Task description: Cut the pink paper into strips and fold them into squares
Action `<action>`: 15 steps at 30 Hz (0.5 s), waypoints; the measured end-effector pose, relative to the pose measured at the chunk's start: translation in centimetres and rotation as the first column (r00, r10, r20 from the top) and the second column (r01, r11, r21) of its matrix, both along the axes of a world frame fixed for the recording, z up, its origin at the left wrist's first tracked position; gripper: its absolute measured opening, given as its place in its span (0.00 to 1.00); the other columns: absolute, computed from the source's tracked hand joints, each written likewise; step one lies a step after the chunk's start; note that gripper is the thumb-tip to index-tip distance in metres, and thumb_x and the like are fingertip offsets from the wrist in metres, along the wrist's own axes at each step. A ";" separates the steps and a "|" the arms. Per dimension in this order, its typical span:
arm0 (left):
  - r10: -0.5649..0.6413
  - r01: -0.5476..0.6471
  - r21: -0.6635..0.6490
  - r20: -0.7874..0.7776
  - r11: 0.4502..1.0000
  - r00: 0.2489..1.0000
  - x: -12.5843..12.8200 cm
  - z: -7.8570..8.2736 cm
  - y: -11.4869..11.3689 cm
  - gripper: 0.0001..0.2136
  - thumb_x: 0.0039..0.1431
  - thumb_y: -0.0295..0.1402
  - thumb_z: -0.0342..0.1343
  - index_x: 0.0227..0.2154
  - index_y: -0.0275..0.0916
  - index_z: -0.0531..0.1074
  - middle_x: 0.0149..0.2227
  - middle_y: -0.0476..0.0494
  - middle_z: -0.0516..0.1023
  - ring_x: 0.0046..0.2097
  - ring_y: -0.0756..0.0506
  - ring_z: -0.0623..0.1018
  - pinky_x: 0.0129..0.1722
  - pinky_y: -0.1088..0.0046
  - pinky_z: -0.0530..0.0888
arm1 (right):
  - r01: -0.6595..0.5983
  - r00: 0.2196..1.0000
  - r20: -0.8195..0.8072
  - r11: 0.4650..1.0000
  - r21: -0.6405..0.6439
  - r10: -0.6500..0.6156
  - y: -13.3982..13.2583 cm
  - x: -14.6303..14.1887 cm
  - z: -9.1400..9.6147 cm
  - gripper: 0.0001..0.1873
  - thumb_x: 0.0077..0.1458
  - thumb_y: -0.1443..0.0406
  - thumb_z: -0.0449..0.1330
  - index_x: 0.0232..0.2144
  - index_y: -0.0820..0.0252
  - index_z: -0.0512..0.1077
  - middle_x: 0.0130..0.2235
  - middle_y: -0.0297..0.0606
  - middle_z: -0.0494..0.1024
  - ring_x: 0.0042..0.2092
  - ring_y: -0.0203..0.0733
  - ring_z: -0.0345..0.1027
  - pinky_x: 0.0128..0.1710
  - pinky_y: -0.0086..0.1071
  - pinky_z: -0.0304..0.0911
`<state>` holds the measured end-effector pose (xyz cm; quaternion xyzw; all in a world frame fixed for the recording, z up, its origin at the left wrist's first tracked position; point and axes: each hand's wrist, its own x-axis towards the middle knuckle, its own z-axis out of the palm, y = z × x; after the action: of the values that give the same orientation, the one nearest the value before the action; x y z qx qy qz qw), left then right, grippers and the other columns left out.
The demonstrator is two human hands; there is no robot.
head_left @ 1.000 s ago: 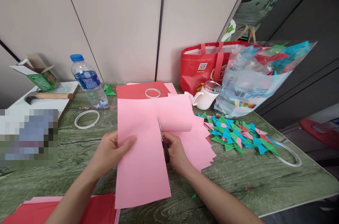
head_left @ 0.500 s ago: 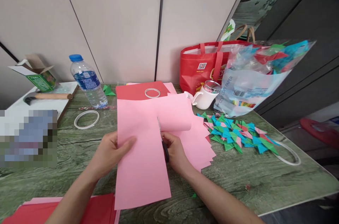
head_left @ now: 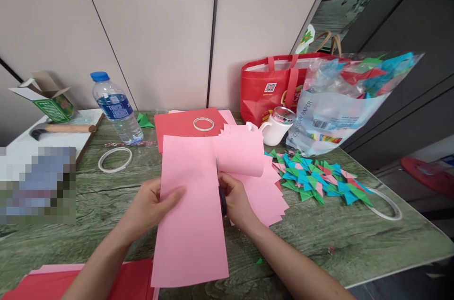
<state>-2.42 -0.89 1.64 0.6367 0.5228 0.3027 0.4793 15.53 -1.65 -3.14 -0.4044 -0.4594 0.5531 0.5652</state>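
Observation:
A sheet of pink paper [head_left: 191, 233] is held up over the table, gripped at its left edge by my left hand [head_left: 151, 203], thumb on top. In my right hand [head_left: 236, 200] is a pair of scissors [head_left: 222, 200] with black handles. Its blades sit in a long cut running up the sheet, mostly hidden by the paper. The part of the sheet right of the cut curls back as a roll [head_left: 241, 155]. Under it lies a fanned stack of pink paper [head_left: 262, 196].
Folded paper pieces [head_left: 315, 179] are heaped at right, beside a filled plastic bag [head_left: 329, 115], white mug [head_left: 276, 127] and red tote bag [head_left: 258, 92]. A water bottle [head_left: 118, 110], tape roll [head_left: 115, 160] and hammer [head_left: 64, 128] are at left. Red sheets [head_left: 131, 281] lie in front.
The scissors have moved slightly up along the sheet, and less of the blades shows. The sheet's top has shifted a little right and down, with the curled part moving right.

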 end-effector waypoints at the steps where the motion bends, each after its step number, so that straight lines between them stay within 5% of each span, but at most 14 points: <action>1: -0.007 0.007 -0.001 0.002 1.000 1.000 0.0 0.0 0.0 0.14 0.48 0.43 0.54 0.24 0.34 0.71 0.22 0.46 0.73 0.22 0.49 0.71 0.17 0.77 0.68 | 0.003 1.000 -0.005 1.000 0.002 -0.003 0.0 0.0 0.0 0.10 0.35 0.70 0.64 0.27 0.61 0.71 0.27 0.33 0.75 0.29 0.37 0.67 0.29 0.29 0.63; 15: -0.010 0.010 0.000 -0.009 1.000 1.000 0.0 0.1 0.0 0.15 0.48 0.43 0.54 0.25 0.33 0.70 0.23 0.46 0.72 0.23 0.49 0.71 0.17 0.77 0.67 | 0.028 0.999 -0.016 0.999 -0.036 -0.028 0.1 -0.3 -0.1 0.10 0.33 0.70 0.64 0.25 0.62 0.70 0.24 0.31 0.75 0.26 0.35 0.66 0.26 0.27 0.61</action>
<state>-2.44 -0.89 1.75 0.6406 0.5216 0.2975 0.4786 15.26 -1.58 -3.25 -0.4164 -0.4390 0.5566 0.5692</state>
